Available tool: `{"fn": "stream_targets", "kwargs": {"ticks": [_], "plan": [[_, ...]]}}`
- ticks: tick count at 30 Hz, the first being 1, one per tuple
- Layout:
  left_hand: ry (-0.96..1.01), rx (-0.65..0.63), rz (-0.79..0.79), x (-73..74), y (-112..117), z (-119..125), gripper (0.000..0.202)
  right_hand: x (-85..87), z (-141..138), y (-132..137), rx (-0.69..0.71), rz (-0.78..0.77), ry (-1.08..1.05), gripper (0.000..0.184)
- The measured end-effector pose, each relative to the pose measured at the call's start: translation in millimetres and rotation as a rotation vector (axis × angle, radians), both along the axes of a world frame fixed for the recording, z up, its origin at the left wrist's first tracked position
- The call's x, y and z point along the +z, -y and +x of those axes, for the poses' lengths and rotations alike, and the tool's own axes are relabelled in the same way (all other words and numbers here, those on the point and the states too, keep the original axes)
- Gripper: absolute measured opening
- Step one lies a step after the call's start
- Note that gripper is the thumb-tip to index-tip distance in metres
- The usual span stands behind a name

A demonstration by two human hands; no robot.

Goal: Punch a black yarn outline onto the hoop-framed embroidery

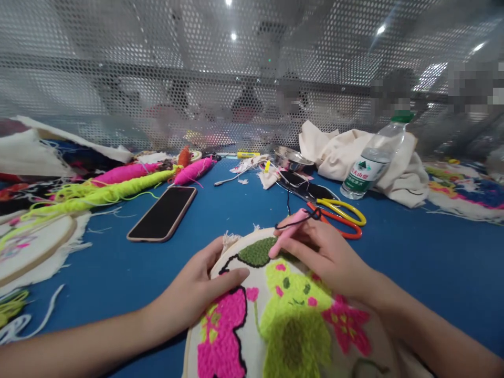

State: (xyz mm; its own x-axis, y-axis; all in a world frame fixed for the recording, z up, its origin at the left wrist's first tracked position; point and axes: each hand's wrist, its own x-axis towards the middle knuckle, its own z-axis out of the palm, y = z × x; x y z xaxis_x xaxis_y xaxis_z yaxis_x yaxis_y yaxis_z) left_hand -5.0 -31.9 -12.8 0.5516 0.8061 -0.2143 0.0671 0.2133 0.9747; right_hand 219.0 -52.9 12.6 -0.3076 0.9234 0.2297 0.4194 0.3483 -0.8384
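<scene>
An embroidery hoop [189,349] with white cloth lies on the blue table in front of me, stitched with pink flowers, a lime-green figure and a dark green patch [258,252]. My left hand [199,294] rests on the hoop's left rim, thumb lying across the cloth. My right hand [323,254] grips a pink punch needle [285,233] threaded with black yarn; its tip touches the cloth beside the dark green patch.
A black phone [163,213] lies at centre left. Yellow- and orange-handled scissors [340,216] sit just beyond my right hand. Pink and neon-yellow yarn skeins [118,184], another hoop [31,244], a water bottle [374,160], crumpled cloth and a metal bowl [291,156] crowd the back, before a perforated screen.
</scene>
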Motion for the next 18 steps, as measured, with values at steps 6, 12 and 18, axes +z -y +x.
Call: {"fn": "stream_targets", "kwargs": {"ticks": [6,12,18], "plan": [[0.012,-0.05,-0.039,1.0,-0.9,-3.4,0.043,-2.4,1.7,5.5,-0.042,0.198,0.21,0.026],[-0.013,-0.05,-0.033,1.7,-0.6,-4.4,0.044,-4.5,0.8,10.5,-0.136,0.257,0.169,0.023],[-0.027,-0.035,-0.035,2.3,0.4,-4.1,0.048,-3.8,1.3,10.9,-0.179,0.247,0.16,0.027]]}}
